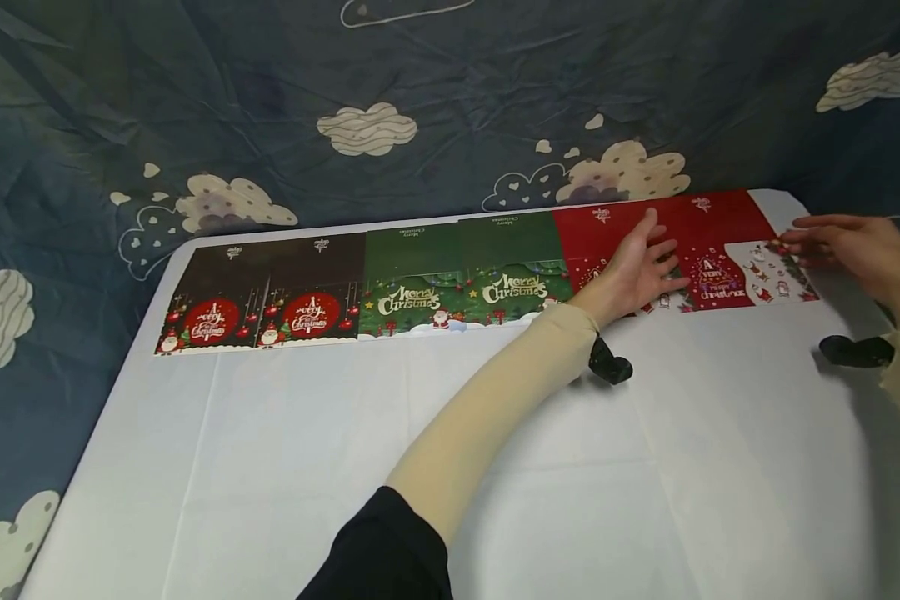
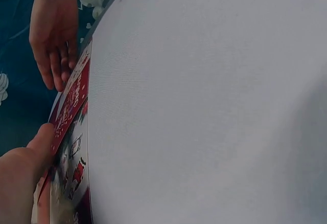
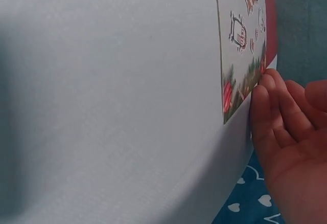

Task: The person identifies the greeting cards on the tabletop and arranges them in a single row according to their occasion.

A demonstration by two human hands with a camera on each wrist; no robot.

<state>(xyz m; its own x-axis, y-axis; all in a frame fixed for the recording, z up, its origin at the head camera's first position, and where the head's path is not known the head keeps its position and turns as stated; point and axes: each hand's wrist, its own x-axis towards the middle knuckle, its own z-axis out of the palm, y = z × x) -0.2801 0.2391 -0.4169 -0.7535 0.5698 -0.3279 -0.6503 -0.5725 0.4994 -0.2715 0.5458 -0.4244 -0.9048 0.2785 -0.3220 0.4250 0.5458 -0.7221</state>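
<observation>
Two red Christmas cards [image 1: 727, 221] lie side by side at the right end of a row of cards; the rightmost shows a white panel [image 1: 768, 271] with small printed figures. My left hand [image 1: 633, 271] reaches over the red cards with its fingers spread, hiding part of the left one. Its thumb [image 2: 43, 137] is beside the card's edge in the left wrist view. At the far right, my right hand [image 1: 862, 250] has its fairly straight fingertips at the outer edge of the last card. The right wrist view shows those fingers [image 3: 273, 101] touching that edge.
Two green cards [image 1: 510, 242] and two dark brown cards [image 1: 315, 262] continue the row leftward along the back edge of the white table [image 1: 345, 433]. Behind hangs a dark blue cloth [image 1: 435, 75] with cloud prints. Black wrist-worn pieces [image 1: 611, 362] sit below both hands.
</observation>
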